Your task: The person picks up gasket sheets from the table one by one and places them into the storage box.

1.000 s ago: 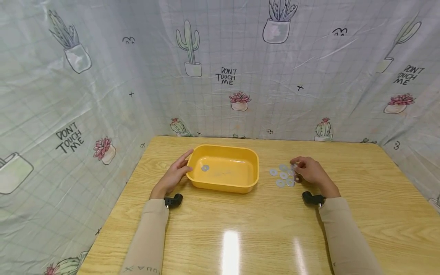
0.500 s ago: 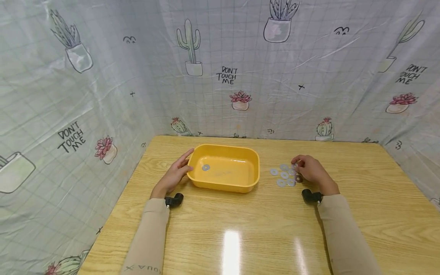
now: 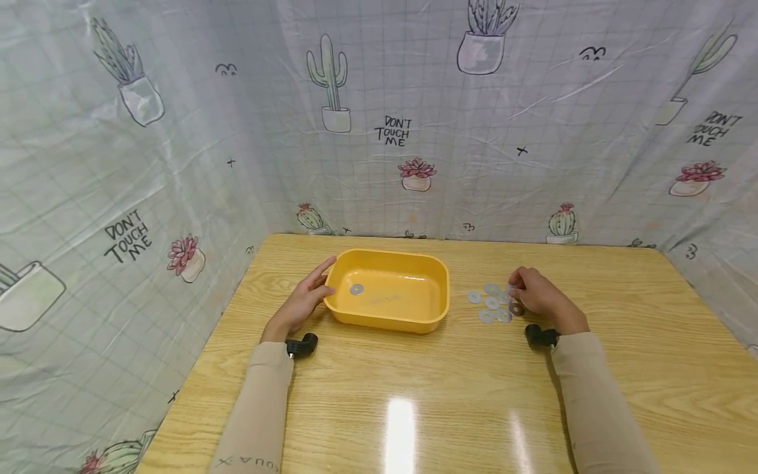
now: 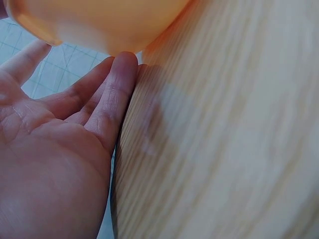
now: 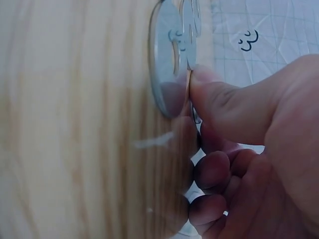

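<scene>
A yellow plastic tray (image 3: pixel 387 325) lies on the table with one flat metal washer (image 3: pixel 356 289) inside. At its left end my left hand (image 3: pixel 301 304) grips the wall, thumb over the rim and fingers along the outside. In the left wrist view those fingers (image 4: pixel 114 94) reach up to the tray's outer side (image 4: pixel 114 30). Right of the tray, several silver washers (image 3: pixel 492 303) lie in a loose cluster. My right hand (image 3: pixel 535 294) is at the cluster's far right, thumb and fingertips pinching a washer (image 3: pixel 511 289). A darker washer (image 3: pixel 516 309) sits under that hand.
The wood-grain table (image 3: pixel 355 395) reaches back to a pale curtain (image 3: pixel 379 79) printed with cacti, which also closes off the left and right sides. Black wrist cameras (image 3: pixel 302 345) sit on both wrists.
My right fingertips have closed in on the washer at the cluster's far right, the hand shifting only slightly. The left hand stays on the tray; the head view drifts a little.
</scene>
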A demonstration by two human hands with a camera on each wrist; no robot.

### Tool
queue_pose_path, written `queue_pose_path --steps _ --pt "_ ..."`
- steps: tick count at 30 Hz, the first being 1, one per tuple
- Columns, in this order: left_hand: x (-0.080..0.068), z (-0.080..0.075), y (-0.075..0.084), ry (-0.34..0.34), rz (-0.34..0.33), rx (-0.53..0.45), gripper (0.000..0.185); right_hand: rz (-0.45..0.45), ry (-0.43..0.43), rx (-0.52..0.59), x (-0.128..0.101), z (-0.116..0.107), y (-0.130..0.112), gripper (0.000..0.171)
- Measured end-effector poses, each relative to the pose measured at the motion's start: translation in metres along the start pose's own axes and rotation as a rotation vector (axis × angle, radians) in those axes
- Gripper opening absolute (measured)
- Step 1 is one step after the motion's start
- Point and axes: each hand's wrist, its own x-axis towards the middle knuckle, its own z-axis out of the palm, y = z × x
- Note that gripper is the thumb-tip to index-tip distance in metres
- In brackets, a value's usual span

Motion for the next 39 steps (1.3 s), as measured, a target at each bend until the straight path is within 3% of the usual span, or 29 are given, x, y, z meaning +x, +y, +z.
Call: queue_pose_path --steps 14,29,39 --pt "0.001 0.001 0.0 0.008 -0.019 0.008 0.067 -0.082 0.049 -0.036 0.001 0.004 0.005 0.008" --pt "0.001 0.0 0.0 0.005 -0.017 0.022 0.066 -0.047 0.045 0.037 -0.002 0.0 0.012 0.018" --pt "0.002 0.001 -0.001 0.011 -0.013 0.01 0.067 -0.021 0.199 0.0 -0.003 -0.001 0.022 0.024"
